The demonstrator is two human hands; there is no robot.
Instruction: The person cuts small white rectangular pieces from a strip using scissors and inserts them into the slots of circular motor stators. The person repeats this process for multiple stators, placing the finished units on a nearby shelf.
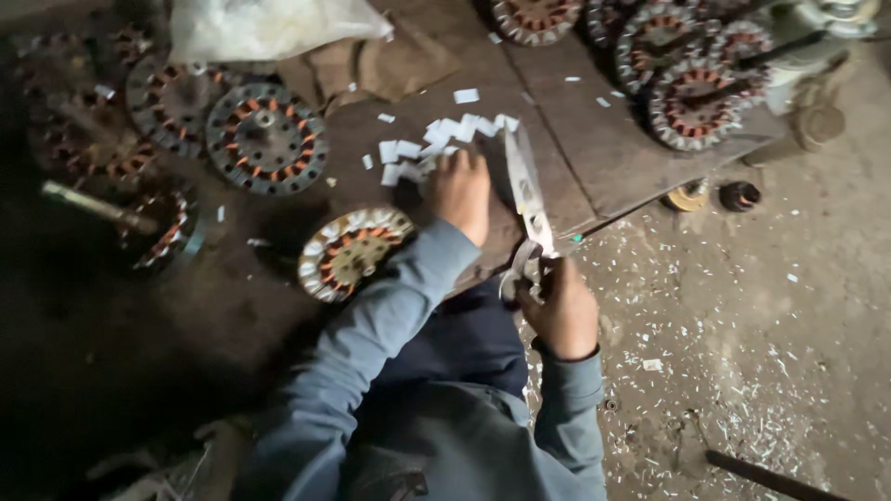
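My left hand (459,190) reaches forward onto a wooden board (594,148), its fingertips on a pile of small white paper pieces (432,139). The fingers are curled over the pile, and I cannot see whether they pinch a piece. My right hand (560,311) grips the handles of a pair of scissors (529,199). The blades point away from me, with the tips near the right end of the pile. A round motor stator with copper windings (351,250) lies just left of my left forearm.
Several more stators lie at the left (266,137) and at the back right (691,102). A white plastic bag (269,26) sits at the back. Two small round parts (740,195) rest on a gritty floor (742,353) strewn with white scraps. A dark rod (770,478) lies at the lower right.
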